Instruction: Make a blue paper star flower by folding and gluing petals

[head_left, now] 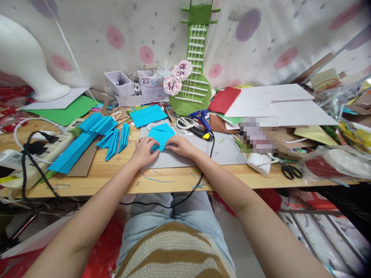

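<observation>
A blue sheet of paper [161,132] with a crease across its upper part lies on the grey board [228,154] in front of me. My left hand [145,151] is at its lower left edge, fingers curled and pinching the paper. My right hand [180,146] grips the lower right edge between thumb and fingers, close to the left one. Just behind, another flat blue sheet [148,115] lies on the table. Several narrow folded blue paper pieces [113,143] rest left of my hands, beside a longer blue strip [74,152].
A green paper guitar [189,98] stands at the back. A blue glue gun [201,117], a box cutter [202,133] and white-handled scissors [185,122] lie behind my right hand; its black cable crosses the table edge. A power strip [62,144] is left, black scissors [290,171] right.
</observation>
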The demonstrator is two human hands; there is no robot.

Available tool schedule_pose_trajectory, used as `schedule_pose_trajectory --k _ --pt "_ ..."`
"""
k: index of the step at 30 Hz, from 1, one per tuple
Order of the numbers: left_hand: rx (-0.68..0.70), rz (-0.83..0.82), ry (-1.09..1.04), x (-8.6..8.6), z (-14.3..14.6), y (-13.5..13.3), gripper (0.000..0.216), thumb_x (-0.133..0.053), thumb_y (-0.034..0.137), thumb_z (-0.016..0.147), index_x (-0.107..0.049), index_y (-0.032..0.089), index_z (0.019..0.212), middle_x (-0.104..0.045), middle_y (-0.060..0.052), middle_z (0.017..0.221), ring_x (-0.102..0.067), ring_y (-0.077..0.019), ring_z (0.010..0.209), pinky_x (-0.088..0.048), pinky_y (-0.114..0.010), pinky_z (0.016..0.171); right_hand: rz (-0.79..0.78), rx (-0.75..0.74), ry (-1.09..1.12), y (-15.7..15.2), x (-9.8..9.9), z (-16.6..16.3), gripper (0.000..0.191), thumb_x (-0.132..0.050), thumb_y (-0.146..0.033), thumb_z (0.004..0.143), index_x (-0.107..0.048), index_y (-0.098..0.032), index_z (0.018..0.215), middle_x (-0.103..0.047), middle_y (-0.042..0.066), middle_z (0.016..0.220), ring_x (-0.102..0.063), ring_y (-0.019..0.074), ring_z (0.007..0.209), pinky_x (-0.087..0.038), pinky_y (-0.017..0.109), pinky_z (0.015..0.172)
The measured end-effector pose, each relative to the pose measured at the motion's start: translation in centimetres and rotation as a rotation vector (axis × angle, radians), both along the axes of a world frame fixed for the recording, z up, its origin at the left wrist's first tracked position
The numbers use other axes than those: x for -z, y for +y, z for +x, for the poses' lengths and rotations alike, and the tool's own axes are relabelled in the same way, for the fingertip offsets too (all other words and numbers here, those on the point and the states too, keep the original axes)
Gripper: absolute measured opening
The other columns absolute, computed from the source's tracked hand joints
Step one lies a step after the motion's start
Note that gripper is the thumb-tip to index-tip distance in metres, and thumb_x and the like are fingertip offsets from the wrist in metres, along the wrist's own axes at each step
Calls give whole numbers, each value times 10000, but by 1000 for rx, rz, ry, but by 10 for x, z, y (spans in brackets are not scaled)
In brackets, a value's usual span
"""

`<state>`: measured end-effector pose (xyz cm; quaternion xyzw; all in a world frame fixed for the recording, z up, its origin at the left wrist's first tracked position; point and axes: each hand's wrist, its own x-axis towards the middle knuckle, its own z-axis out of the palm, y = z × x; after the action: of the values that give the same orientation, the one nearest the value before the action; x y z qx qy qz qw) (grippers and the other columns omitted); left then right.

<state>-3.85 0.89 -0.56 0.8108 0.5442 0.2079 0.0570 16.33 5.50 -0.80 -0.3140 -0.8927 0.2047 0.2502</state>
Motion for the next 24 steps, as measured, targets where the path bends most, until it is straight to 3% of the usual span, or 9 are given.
schedule_pose_trajectory --k 9,14,24 --pt "-68 35 -7 -2 1 -1 160 -506 191 735 -619 227 841 -641 -33 917 -508 -229 991 -293 -395 906 -230 188 9 17 3 -22 104 -615 -261 778 -654 -175 821 -633 -11 736 -535 109 689 -353 218 634" --pt "-113 11 -33 0 1 0 113 -549 297 762 -601 220 828 -644 -26 885 -520 -224 957 -300 -388 876 -188 294 -16 14 5 -28 145 -634 -263 764 -615 -175 878 -616 -12 758 -518 109 695 -334 219 623" --pt "-124 7 -10 1 2 2 94 -575 265 727 -607 219 802 -625 -21 863 -521 -223 949 -301 -384 879 -101 458 -146 3 0 -36 176 -564 -293 824 -545 -200 972 -637 26 896 -551 162 802 -364 261 678"
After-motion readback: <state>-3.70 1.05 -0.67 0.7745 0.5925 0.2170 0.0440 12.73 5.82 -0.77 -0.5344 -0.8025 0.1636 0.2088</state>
